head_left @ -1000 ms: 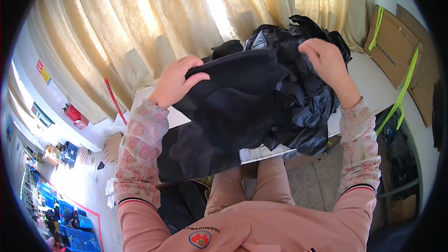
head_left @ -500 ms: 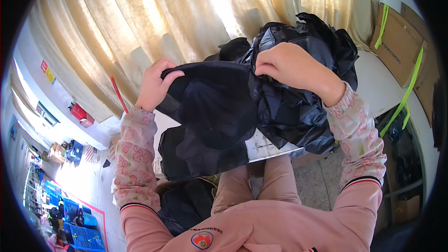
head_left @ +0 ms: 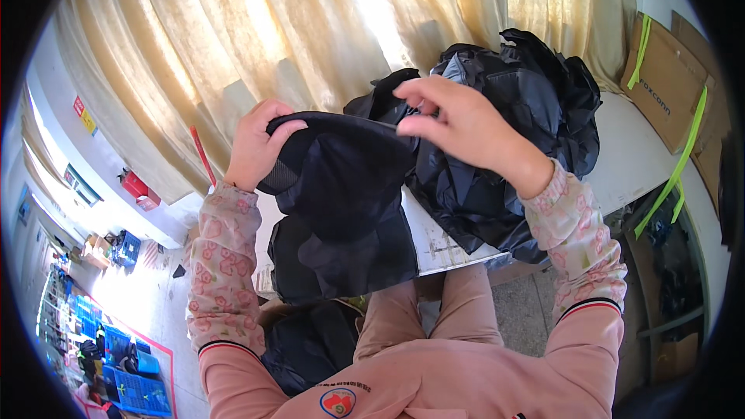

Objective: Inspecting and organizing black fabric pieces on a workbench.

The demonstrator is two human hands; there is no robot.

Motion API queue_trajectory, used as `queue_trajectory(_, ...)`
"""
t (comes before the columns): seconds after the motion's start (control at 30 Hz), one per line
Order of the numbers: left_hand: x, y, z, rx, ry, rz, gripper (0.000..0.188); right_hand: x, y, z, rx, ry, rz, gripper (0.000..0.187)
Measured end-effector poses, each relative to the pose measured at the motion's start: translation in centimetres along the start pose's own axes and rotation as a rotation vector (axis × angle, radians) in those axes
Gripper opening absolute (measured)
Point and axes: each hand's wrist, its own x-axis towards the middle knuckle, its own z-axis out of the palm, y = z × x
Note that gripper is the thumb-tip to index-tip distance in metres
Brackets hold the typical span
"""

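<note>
My left hand [head_left: 260, 140] is closed on the left end of a black fabric piece [head_left: 349, 174], thumb on top. The piece has a stiff curved upper edge and a mesh patch by my left fingers; its kind is unclear. It hangs over a similar flat black piece [head_left: 345, 260] at the table's near edge. My right hand [head_left: 462, 120] is beside the fabric's right end, thumb and fingers apart, with nothing visible between them. Behind and below that hand lies a crumpled heap of black plastic bags [head_left: 535, 101].
The white table [head_left: 636, 151] carries the heap, with a beige curtain [head_left: 295, 23] behind it. Cardboard sheets [head_left: 667, 77] with a yellow-green strap [head_left: 687, 147] lean at the right. Below the table's near edge lies black material [head_left: 310, 341]. Blue crates [head_left: 140, 392] stand on the floor at far left.
My right hand has let go of the fabric's right end and opened, moving slightly left. That end has dropped a little. My left hand keeps its hold.
</note>
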Motion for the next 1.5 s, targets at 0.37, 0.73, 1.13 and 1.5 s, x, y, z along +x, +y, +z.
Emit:
queue_trajectory(0.37, 0.0, -0.3, -0.6, 0.043, 0.025, 0.017, 0.019, -0.9, 1.7, -1.4, -0.270, 0.256, -0.247, 0.008)
queue_trajectory(0.73, 1.4, 3.1, 1.2, 0.108, -0.032, 0.187, 0.017, 3.6, -4.0, 2.6, -0.370, -0.111, -0.285, 0.046)
queue_trajectory(1.13, -17.5, -5.7, 10.4, -0.728, 0.019, -0.720, 0.018, 10.4, -8.3, 6.1, 0.576, -0.322, 0.339, 0.023)
queue_trajectory(1.5, -33.4, -7.2, 13.0, -1.651, 0.123, -1.351, 0.042, 11.6, -9.3, 8.8, 0.943, -0.195, 0.284, 0.046)
